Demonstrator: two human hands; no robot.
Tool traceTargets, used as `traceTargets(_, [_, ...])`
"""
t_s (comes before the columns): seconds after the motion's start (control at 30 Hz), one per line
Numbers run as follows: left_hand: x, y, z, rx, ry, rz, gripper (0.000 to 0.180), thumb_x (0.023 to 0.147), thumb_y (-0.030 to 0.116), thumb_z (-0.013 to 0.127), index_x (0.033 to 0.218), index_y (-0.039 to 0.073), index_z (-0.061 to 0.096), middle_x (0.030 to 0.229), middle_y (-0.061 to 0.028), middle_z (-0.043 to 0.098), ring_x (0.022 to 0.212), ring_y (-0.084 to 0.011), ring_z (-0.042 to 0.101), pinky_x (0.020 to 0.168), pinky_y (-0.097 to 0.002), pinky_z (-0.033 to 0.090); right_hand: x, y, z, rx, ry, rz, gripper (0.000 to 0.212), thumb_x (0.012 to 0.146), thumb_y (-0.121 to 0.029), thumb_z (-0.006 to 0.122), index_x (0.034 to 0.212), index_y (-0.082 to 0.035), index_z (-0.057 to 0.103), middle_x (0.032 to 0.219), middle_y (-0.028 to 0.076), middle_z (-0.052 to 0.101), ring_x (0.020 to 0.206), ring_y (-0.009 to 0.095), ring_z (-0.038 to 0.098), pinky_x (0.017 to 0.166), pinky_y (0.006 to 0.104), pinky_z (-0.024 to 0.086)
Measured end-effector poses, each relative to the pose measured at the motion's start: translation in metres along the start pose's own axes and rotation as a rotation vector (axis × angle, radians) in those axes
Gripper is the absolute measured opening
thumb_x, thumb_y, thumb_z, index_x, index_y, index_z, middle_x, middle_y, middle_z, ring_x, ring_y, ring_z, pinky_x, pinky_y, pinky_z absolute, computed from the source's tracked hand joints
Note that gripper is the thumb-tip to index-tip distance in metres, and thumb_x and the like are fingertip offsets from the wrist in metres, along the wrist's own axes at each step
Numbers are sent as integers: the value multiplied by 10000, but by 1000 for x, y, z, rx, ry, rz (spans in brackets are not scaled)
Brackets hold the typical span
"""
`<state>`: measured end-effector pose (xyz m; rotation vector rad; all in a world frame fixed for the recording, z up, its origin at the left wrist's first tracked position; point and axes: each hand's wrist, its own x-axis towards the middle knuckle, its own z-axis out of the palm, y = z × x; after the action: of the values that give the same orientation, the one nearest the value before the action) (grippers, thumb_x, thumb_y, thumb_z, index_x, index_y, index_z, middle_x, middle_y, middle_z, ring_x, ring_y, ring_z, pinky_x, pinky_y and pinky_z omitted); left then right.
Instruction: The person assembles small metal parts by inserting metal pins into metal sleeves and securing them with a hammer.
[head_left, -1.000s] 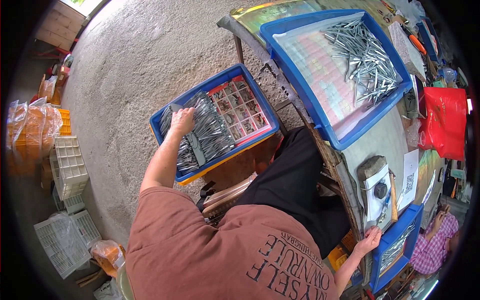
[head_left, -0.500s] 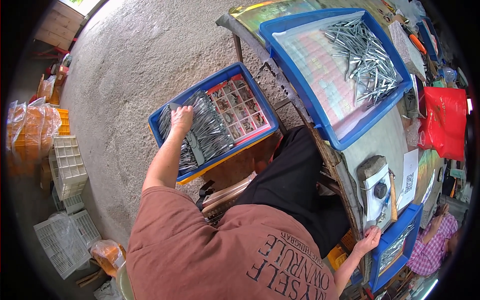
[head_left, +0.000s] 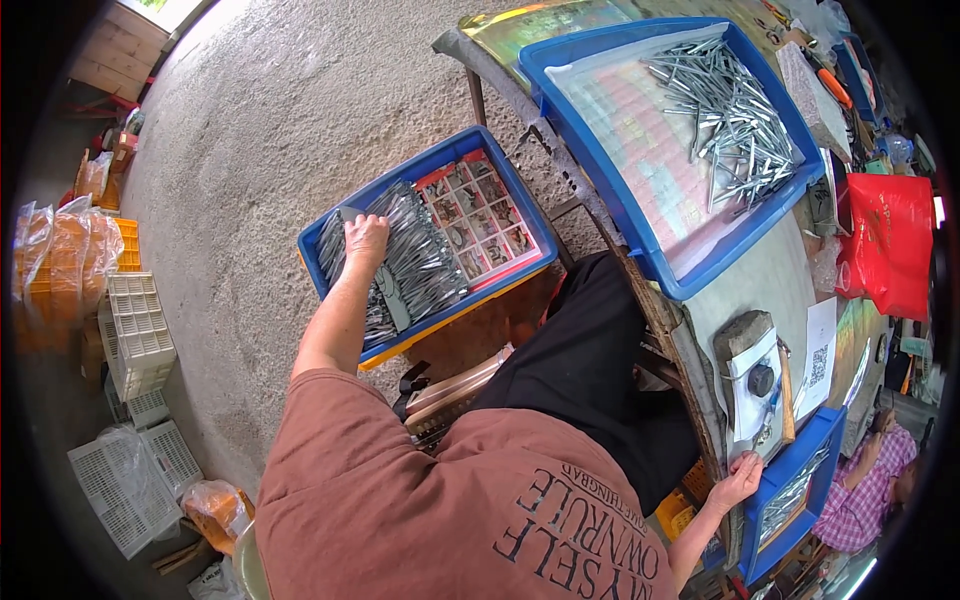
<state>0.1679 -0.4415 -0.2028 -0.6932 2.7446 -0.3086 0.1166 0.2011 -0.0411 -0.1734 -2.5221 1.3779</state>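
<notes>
My left hand (head_left: 367, 238) reaches down into a blue tray (head_left: 530, 255) at the left. Its fingers are bent together over a bed of thin metal rods (head_left: 425, 250), beside a flat grey strip (head_left: 392, 298) lying across them. What the fingertips grip is hidden. At the table's near right edge, my right hand (head_left: 736, 480) has its fingers pinched together, close to a stone block (head_left: 742, 332) with white paper on it. Anything in that pinch is too small to make out. A wooden-handled hammer (head_left: 786, 395) and a round black piece (head_left: 761, 380) lie there.
A larger blue tray (head_left: 672, 278) on the table holds a heap of metal rods (head_left: 735, 120). Another blue tray (head_left: 825, 440) with rods stands right of my right hand. A red bag (head_left: 890, 245) lies beyond. A person in a checked shirt (head_left: 868, 490) sits far right.
My left hand and forearm have shifted slightly to the right over the rods. My right hand stays in nearly the same place. The other person's arm has moved a little.
</notes>
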Motion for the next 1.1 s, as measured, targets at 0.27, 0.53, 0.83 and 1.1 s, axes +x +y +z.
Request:
traceTargets(0.27, [-9, 28, -21, -146, 216, 65, 138, 685, 113, 524, 822, 99, 532, 815, -52, 542, 839, -234, 514, 676, -375, 397, -5, 1, -12, 52, 88, 46, 205, 871, -153, 417, 733, -6, 460, 575, -25, 358, 509, 42, 309, 456, 183, 245])
traceTargets(0.53, [-54, 87, -93, -727, 547, 443, 186, 665, 13, 544, 848, 32, 516, 784, -118, 536, 744, -289, 510, 642, -363, 417, -12, -2, -9, 144, 122, 49, 167, 836, -129, 469, 822, 26, 529, 638, -7, 475, 561, 52, 412, 507, 182, 333])
traceTargets(0.83, [-121, 188, -205, -1005, 460, 1128, 213, 597, -33, 612, 791, 19, 542, 713, -107, 538, 641, -260, 538, 552, -327, 443, -30, -30, -3, 200, 115, -8, 168, 821, -141, 498, 754, 4, 548, 579, -12, 463, 528, 55, 411, 488, 190, 333])
traceTargets(1.1, [-167, 285, -262, -1379, -86, 1196, 257, 672, 9, 634, 916, 3, 555, 715, -78, 539, 568, -132, 503, 523, -216, 417, -35, -62, 21, 299, -17, -88, 168, 830, -134, 489, 797, 24, 540, 656, 25, 543, 523, 50, 430, 486, 179, 355])
